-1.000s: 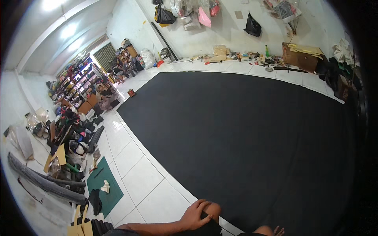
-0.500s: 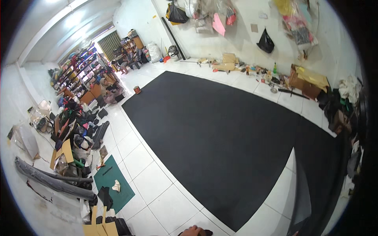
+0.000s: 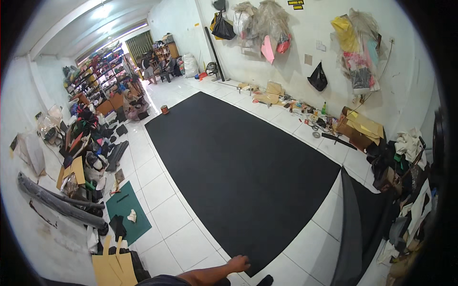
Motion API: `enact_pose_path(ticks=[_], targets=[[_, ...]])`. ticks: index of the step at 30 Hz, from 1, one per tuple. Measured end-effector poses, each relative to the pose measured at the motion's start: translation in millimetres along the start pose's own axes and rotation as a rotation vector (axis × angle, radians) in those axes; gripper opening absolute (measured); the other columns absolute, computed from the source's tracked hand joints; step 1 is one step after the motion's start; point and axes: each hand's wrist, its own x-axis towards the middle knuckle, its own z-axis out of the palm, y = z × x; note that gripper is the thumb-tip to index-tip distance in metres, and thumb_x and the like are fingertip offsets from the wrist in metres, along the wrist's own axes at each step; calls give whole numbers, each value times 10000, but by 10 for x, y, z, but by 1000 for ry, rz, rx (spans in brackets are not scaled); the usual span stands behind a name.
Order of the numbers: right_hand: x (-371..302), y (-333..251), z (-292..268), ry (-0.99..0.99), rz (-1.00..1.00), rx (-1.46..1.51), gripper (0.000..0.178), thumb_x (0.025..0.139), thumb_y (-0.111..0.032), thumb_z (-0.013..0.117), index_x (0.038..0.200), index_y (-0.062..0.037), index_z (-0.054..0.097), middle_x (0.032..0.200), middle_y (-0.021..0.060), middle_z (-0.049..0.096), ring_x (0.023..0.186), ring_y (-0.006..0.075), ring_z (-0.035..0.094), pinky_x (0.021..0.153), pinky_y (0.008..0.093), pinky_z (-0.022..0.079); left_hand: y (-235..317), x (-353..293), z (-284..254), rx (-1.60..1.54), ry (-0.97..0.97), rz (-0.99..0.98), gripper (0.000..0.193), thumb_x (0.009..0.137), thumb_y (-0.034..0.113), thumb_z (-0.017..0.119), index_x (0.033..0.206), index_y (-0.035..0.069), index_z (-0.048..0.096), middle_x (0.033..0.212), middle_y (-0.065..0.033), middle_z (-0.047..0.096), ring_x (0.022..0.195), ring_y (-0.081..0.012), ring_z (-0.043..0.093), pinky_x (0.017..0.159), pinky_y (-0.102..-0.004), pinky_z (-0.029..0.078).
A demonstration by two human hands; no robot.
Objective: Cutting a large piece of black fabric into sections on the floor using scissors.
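The large black sheet (image 3: 238, 171) is laid flat across the white tiled floor (image 3: 176, 217), its near corner just beside the left hand (image 3: 238, 263). By that hand the near end of the sheet is reached, with the fingers bent over the cloth beside its left edge. Whether the grip is closed on the edge or merely rested there cannot be told. The right hand is not seen, so its grip cannot be told either.

To the right, a second dark piece (image 3: 352, 229) is folded over and bunched. A wedge of bare tile is left between it and the sheet, narrowing toward the sheet's right corner, where the two seem to meet.

The step in hand is judged to be the setting or shifting of the sheet at its near end. For the next move, a sure hold on the near corner would be called for, with the cloth drawn evenly so that no crease is made, and with the second piece kept from being dragged along. A tin (image 3: 165, 110) is placed at the sheet's far-left edge and could be knocked if the cloth were pulled sharply.
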Motion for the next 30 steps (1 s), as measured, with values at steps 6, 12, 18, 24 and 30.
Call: enact_pose_path(ticks=[6, 12, 18, 24, 30], targets=[[-706, -204, -247, -391, -445, -20, 586, 996, -434, 455, 1006, 139, 577, 891, 284, 623, 764, 350, 553, 745, 443, 446, 1292, 389, 919, -343, -125, 492, 578, 889, 517, 570, 1180, 18, 587, 1142, -199, 627, 1093, -348, 586, 938, -410, 461], [-1014, -540, -459, -1077, -690, -335, 521, 997, -425, 437, 1294, -4, 512, 1151, 203, 610, 1048, 391, 561, 867, 404, 458, 3070, -597, -224, -353, -260, 652, 619, 863, 460, 606, 1309, 41, 509, 1149, -210, 627, 1031, -349, 608, 882, -447, 487], [-692, -1042, -45, -1217, 157, -36, 555, 952, -395, 539, 1367, -33, 472, 1230, 185, 571, 1128, 357, 535, 943, 450, 439, 2890, -685, -306, 105, -349, 510, 463, 826, 213, 520, 1259, 50, 536, 1067, -239, 619, 912, -405, 609, 797, -503, 497], [-412, -1243, 1096, -928, -124, -633, 589, 861, -336, 675, 1294, 13, 481, 1195, 221, 579, 1022, 351, 600, 847, 452, 492, 2777, -433, 249, 212, -389, 616, 506, 860, 217, 516, 1335, 52, 466, 1121, -241, 603, 973, -407, 600, 843, -500, 491], [310, -646, 1614, -908, 299, -134, 383, 929, -305, 515, 1123, 14, 598, 1057, 92, 605, 757, 246, 604, 577, 354, 519, 1822, -419, -533, -180, -406, 698, 435, 938, 271, 475, 1308, 44, 502, 1165, -215, 588, 1030, -376, 587, 880, -459, 487]])
